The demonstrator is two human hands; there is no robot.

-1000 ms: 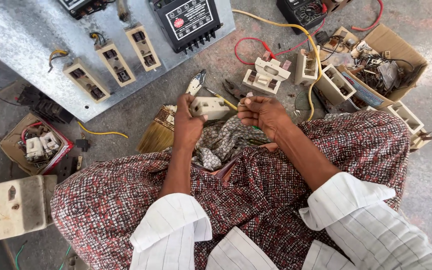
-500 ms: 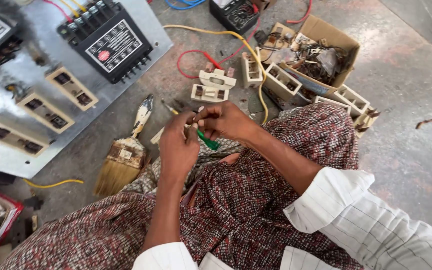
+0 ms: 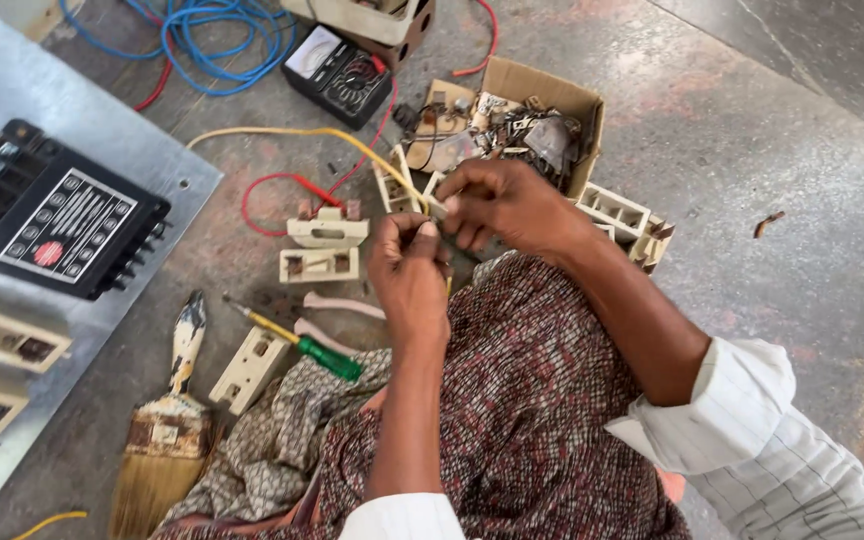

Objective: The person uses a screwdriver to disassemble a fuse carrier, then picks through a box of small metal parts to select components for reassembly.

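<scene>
Seen from above, seated cross-legged on a concrete floor (image 3: pixel 772 150) in a patterned wrap. Both hands raised together just in front of the knee, near a cardboard box (image 3: pixel 542 95) of scrap electrical parts. Left hand (image 3: pixel 410 270) curled, fingertips pinched on something small and pale, partly hidden; right hand (image 3: pixel 502 205) meeting it from the box side, thumb and forefinger nipping the same small part (image 3: pixel 439 207). Exactly what part, impossible to tell, possibly a bit of switch fitting or wire end. Likely light, rigid and easy to drop, best held by its edges with fingertips. Left of the box, two cream switch bodies (image 3: pixel 324 245) with a red wire; nearer the knee, a green-handled screwdriver (image 3: pixel 302 345) and a worn brush (image 3: pixel 167 420). Beyond the box, a multimeter (image 3: pixel 337 70) and blue cable (image 3: pixel 202 40). Far left, a black breaker unit (image 3: pixel 57 225) on a metal panel (image 3: pixel 12 85).
</scene>
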